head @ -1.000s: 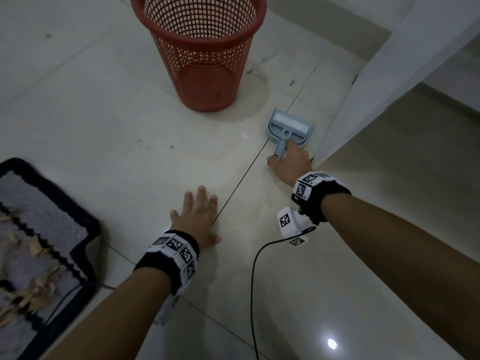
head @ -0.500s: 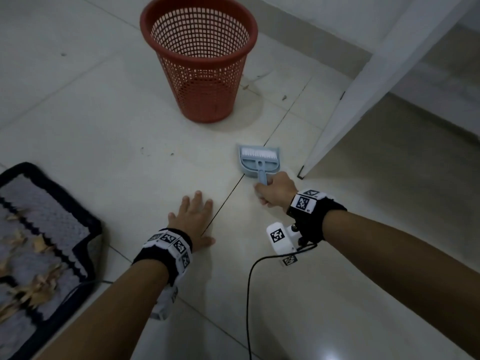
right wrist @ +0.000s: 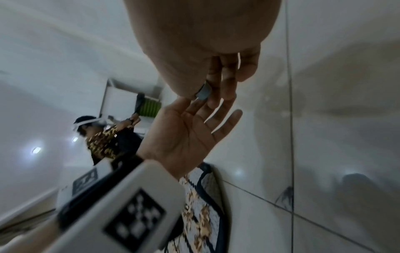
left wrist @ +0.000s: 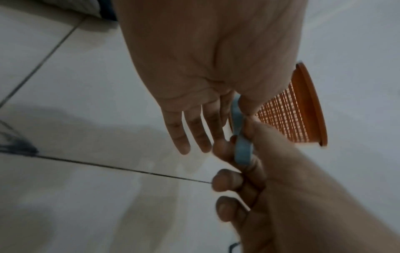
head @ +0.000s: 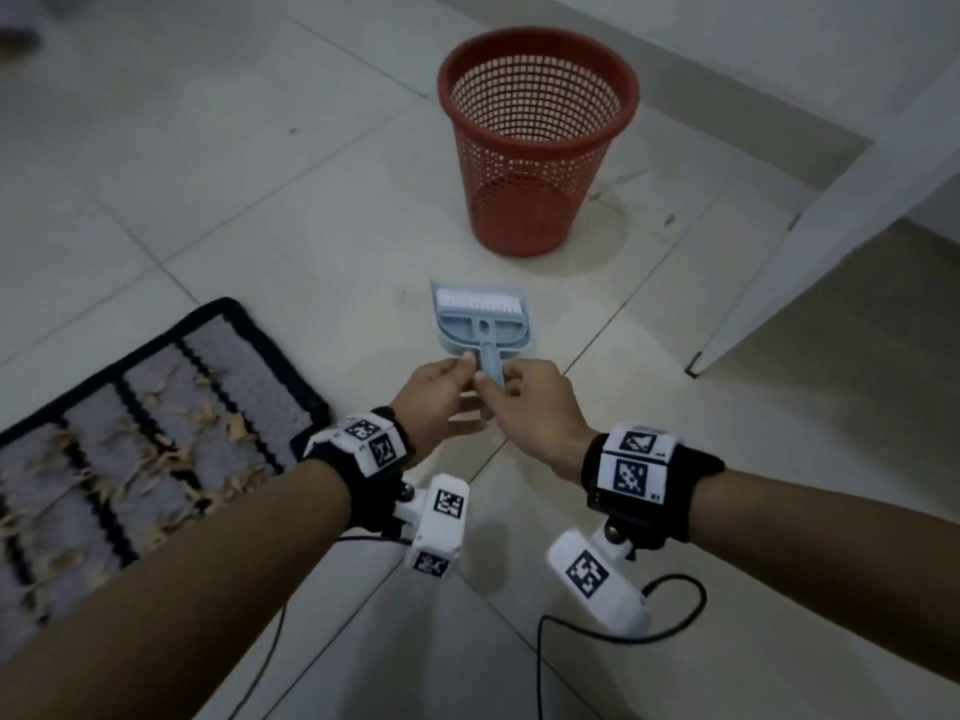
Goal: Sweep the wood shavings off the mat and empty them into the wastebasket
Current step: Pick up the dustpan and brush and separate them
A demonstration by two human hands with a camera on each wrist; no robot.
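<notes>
The mat [head: 150, 433], strewn with shavings [head: 156, 444], is seen at lower left on the floor [head: 260, 200] in the head view, the basket [head: 535, 142] standing well apart beyond. Between them the dustpan [head: 480, 324] with its brush [head: 475, 306] is held by the handle: the right hand [head: 535, 402] is curled round it, as the left wrist view shows, the left hand [head: 441, 397] pinching it with other fingers [left wrist: 179, 133] straight. A second person [right wrist: 101, 137] appears only in the right wrist view.

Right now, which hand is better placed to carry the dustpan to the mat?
Left. The left hand pinches the brush and dustpan set and sits nearer the mat, which lies on that side; the right hand keeps its grip on the brush handle.
</notes>
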